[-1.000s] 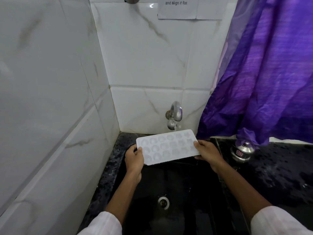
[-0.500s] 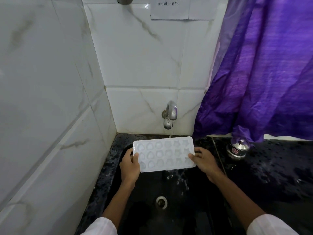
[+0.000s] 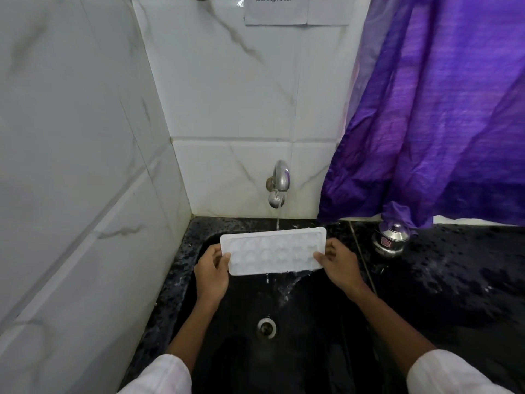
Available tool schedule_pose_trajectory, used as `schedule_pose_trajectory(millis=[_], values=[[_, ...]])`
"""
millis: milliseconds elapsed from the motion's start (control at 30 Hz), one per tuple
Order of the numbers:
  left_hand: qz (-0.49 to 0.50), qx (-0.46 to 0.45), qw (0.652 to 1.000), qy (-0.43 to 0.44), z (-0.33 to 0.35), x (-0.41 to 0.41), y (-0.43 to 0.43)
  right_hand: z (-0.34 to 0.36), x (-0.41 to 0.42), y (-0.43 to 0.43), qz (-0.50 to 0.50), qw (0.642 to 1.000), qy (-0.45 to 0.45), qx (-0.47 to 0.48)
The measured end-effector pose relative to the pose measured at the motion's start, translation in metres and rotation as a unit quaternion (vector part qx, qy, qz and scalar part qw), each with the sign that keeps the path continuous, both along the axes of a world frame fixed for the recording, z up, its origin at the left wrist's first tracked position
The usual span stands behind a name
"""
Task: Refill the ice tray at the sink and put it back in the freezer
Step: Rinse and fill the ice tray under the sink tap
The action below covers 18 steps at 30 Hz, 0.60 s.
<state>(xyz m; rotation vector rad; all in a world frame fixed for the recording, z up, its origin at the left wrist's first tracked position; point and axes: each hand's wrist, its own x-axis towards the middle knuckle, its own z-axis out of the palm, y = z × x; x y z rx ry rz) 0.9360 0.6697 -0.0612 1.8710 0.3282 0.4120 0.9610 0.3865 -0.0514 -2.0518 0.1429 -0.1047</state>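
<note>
Now ice tray (image 3: pixel 274 250) between hands: left hand (image 3: pixel 211 273), right hand (image 3: pixel 339 265) grip ends under tap (image 3: pixel 278 184).

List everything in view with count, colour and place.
ice tray: one, white, under the tap, over the sink
tap: one, silver, back wall, running
sink: one, black, below tray
drain: one, silver, sink bottom
lidded pot: one, steel, counter, right
counter: one, black, around sink
curtain: one, purple, upper right
paper note: one, white, top
wall tiles: several, white, left, back
left hand: one, grips tray's left end
right hand: one, grips tray's right end
sleeves: two, white, bottom
</note>
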Motion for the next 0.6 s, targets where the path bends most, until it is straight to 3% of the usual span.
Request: schedule_pose_trajectory(millis=[233,433,500,600], values=[[0.012,0.018,0.992,-0.124,0.004,-0.004,-0.001,0.007,-0.008,-0.004,0.005,0.991,-0.131,0.022],[-0.017,-0.024,0.993,-0.111,0.003,-0.005,-0.006,-0.003,-0.013,-0.009,0.030,0.990,-0.126,-0.056],[-0.026,-0.016,0.992,-0.126,0.003,-0.007,-0.006,-0.003,-0.014,-0.009,0.001,0.983,-0.174,-0.054],[-0.020,0.002,0.992,-0.125,0.001,-0.008,-0.007,-0.001,-0.014,-0.009,0.013,0.984,-0.166,-0.070]])
